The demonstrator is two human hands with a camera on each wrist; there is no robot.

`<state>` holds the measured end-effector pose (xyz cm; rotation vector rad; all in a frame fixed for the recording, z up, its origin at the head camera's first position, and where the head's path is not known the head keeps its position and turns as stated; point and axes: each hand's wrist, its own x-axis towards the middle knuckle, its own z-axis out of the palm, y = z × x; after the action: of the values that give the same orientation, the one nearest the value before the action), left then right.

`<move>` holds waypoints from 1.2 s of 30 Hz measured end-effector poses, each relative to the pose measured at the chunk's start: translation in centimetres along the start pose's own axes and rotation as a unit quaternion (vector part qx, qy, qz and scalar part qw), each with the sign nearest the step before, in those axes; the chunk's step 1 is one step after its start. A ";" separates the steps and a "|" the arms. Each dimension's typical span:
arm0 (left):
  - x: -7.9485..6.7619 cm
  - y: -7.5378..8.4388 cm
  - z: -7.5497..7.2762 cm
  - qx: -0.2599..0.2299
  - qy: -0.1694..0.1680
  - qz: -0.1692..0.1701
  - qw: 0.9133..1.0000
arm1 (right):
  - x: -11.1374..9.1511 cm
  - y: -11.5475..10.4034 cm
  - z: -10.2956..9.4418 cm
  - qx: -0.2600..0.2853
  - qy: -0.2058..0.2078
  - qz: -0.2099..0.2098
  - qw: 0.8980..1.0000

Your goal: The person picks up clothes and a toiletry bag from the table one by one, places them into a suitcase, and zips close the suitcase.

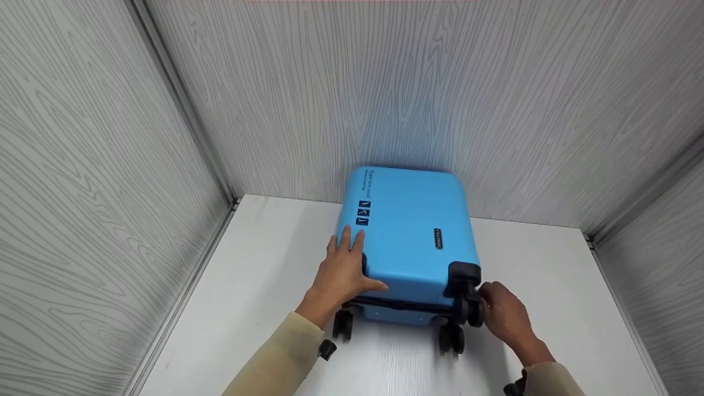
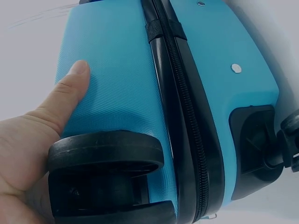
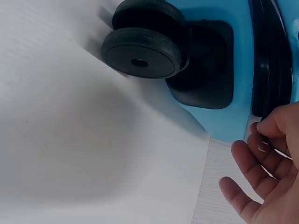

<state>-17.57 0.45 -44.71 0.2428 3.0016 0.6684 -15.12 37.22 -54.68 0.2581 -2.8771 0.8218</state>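
Observation:
A light blue hard-shell suitcase [image 1: 407, 220] lies flat, its wheeled end toward me. My left hand [image 1: 340, 272] rests on its near left corner with the fingers spread over the top. The left thumb [image 2: 74, 86] lies against the wheeled end, beside a black wheel [image 2: 105, 151]. Along the seam runs a black zipper [image 2: 187, 102]. At the near right corner, my right hand [image 1: 506, 313] pinches a small zipper pull [image 3: 263, 145] between thumb and index finger. Its other fingers are loosely bent. The fingertips partly hide the pull.
The suitcase stands on a white surface [image 1: 275, 242], close to a wood-grain back panel [image 1: 308, 99]. Similar panels rise on the left [image 1: 82, 165] and right [image 1: 660, 264]. Black caster wheels [image 1: 452, 336] stick out from the suitcase's near end.

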 end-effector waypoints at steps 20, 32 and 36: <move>-0.3 0.4 0.1 0.003 0.008 0.001 1.000 | -0.5 0.5 -0.4 0.163 -0.105 0.037 0.980; -0.2 0.3 0.1 0.010 0.011 -0.007 1.000 | -1.6 -0.7 1.2 0.043 0.050 -0.066 0.996; -0.2 0.4 0.3 0.016 0.015 -0.009 1.000 | -1.6 -0.8 1.1 0.084 0.012 -0.041 0.996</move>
<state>-17.30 0.93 -44.75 0.2087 3.0414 0.6287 -13.45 36.23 -55.47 0.3796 -2.7569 1.0446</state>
